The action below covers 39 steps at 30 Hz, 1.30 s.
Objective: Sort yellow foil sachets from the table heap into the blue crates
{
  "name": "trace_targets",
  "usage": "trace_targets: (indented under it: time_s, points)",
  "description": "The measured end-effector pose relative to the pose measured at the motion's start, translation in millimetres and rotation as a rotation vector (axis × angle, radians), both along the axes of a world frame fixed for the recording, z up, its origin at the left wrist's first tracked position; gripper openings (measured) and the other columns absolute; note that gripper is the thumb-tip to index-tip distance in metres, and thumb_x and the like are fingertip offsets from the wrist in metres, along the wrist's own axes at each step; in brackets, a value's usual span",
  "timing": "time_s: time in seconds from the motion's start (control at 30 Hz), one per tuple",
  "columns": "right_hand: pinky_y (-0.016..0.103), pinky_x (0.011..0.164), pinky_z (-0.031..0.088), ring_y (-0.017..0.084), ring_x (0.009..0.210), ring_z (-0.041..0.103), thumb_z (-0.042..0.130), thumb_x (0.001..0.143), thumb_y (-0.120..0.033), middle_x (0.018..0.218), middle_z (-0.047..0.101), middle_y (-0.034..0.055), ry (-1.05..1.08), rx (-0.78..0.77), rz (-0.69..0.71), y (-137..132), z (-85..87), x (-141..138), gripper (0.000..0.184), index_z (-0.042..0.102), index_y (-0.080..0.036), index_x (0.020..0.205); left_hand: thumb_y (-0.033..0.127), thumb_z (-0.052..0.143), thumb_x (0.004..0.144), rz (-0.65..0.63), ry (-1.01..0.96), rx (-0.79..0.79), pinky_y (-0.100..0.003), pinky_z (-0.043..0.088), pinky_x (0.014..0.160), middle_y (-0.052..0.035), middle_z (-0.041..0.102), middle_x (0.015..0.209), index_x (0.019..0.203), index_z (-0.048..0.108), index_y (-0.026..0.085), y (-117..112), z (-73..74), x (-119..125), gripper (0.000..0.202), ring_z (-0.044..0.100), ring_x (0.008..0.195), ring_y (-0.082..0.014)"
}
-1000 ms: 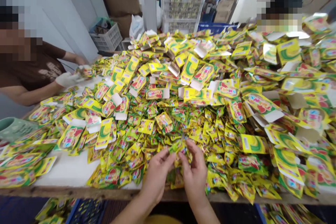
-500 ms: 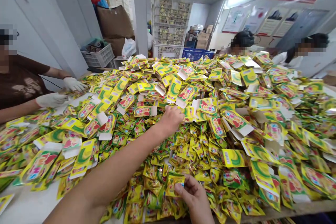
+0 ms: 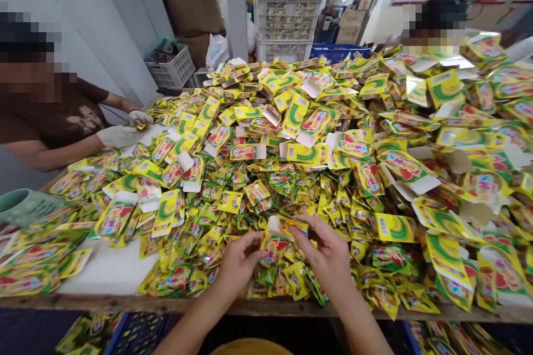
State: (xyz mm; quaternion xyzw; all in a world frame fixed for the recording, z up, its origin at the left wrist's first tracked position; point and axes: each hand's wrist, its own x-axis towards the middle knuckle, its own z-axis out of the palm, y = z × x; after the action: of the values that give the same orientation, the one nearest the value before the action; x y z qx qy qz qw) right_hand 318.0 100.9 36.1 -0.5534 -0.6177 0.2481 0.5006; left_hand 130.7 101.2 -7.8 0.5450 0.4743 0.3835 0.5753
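My left hand (image 3: 238,264) and my right hand (image 3: 328,255) meet over the near edge of the table, both pinching a small yellow carton (image 3: 275,242) with a red picture and a white flap standing up at its top. My fingers are curled round its two sides. Right under and around my hands lies a heap of small yellow-green sachets (image 3: 266,199). Beyond it spreads a large pile of flat and half-opened yellow cartons (image 3: 316,122).
A person in a brown shirt with white gloves (image 3: 119,134) works at the left side. Another person (image 3: 441,22) sits at the far right. A bare white patch of table (image 3: 108,269) lies near left. White crates (image 3: 287,5) and a grey basket (image 3: 169,64) stand behind.
My left hand has come back from reaching into the carton pile and now holds a carton together with my right hand near the table edge. The camera has tilted down again.
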Motion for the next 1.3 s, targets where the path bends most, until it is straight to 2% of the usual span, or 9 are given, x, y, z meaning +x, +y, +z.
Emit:
trace_targets:
  time_s: [0.27,0.43,0.53,0.63,0.73,0.87,1.0,1.13,1.3]
  points:
    - [0.030,0.079,0.049,0.020,0.088,0.063,0.055,0.079,-0.006,0.092,0.067,0.0049,-0.466,-0.169,0.430,-4,16.1,-5,0.031,0.069,-0.024,0.100,0.021,0.060,0.080,-0.025,0.231,0.166,-0.023,0.042,0.069,-0.0005,0.066,0.079,0.091,0.067,0.019,-17,-10.5,-9,0.013,0.057,0.074,-0.0163]
    - [0.029,0.074,0.048,0.019,0.084,0.062,0.050,0.082,-0.004,0.092,0.066,0.0054,-0.447,-0.144,0.391,-2,18.5,-21,0.033,0.062,-0.022,0.107,0.031,0.063,0.081,-0.042,-0.022,0.050,-0.025,0.044,0.075,-0.0025,0.066,0.088,0.105,0.064,0.018,-19,-10.2,-8,0.027,0.057,0.083,-0.0184]
    - [0.033,0.074,0.048,0.020,0.084,0.059,0.053,0.088,-0.013,0.090,0.065,0.0071,-0.456,-0.023,0.365,1,11.8,-27,0.017,0.068,-0.022,0.088,0.032,0.064,0.081,-0.059,-0.168,-0.021,-0.027,0.045,0.080,-0.0042,0.067,0.094,0.102,0.064,0.016,-17,-12.4,-11,0.027,0.058,0.090,-0.0203]
    - [0.043,0.087,0.045,0.027,0.103,0.052,0.060,0.087,-0.025,0.105,0.063,0.0099,-0.506,0.021,0.450,-2,4.4,-27,0.015,0.072,-0.022,0.078,0.034,0.067,0.079,-0.049,-0.159,-0.031,-0.028,0.045,0.082,-0.0043,0.068,0.098,0.108,0.065,0.017,-16,-12.8,-14,0.033,0.058,0.091,-0.0208]
    - [0.043,0.091,0.044,0.026,0.108,0.052,0.059,0.088,-0.030,0.111,0.062,0.0084,-0.304,-0.055,0.411,-12,-5.4,-25,0.015,0.073,-0.026,0.090,0.038,0.064,0.081,-0.053,-0.161,-0.027,-0.030,0.043,0.090,-0.0052,0.068,0.107,0.113,0.065,0.019,-18,-9.3,-15,0.037,0.058,0.098,-0.0221]
    - [0.026,0.054,0.048,0.016,0.067,0.059,0.065,0.082,-0.036,0.082,0.063,0.0017,0.354,-0.335,0.135,-27,-24.8,-25,0.016,0.066,-0.025,0.095,0.047,0.050,0.089,0.033,-0.219,-0.148,-0.034,0.043,0.093,-0.0062,0.071,0.102,0.109,0.070,0.018,-18,-0.4,-12,0.041,0.060,0.098,-0.0233]
    - [0.016,0.038,0.033,0.006,0.046,0.047,0.081,0.066,-0.034,0.071,0.055,-0.0050,0.868,-0.643,0.172,-32,-35.9,-28,0.033,0.057,-0.023,0.086,0.043,0.058,0.085,-0.036,-0.187,-0.160,-0.032,0.045,0.088,-0.0065,0.072,0.096,0.103,0.073,0.017,-15,9.9,-14,0.035,0.061,0.094,-0.0225]
    - [0.016,0.043,0.037,0.007,0.049,0.049,0.080,0.067,-0.033,0.064,0.054,-0.0049,0.942,-0.727,0.283,-33,-32.0,-25,0.031,0.059,-0.020,0.084,0.035,0.070,0.076,-0.053,-0.090,-0.080,-0.028,0.045,0.080,-0.0063,0.072,0.090,0.092,0.076,0.018,-10,14.9,-26,0.024,0.061,0.085,-0.0204]
    - [0.019,0.043,0.039,0.008,0.045,0.046,0.072,0.072,-0.034,0.058,0.052,-0.0053,0.741,-0.706,0.319,-30,-27.3,-34,0.022,0.061,-0.018,0.081,0.021,0.076,0.067,-0.042,-0.378,-0.410,-0.028,0.046,0.081,-0.0072,0.073,0.091,0.093,0.075,0.016,-10,13.5,-30,0.027,0.064,0.086,-0.0193]
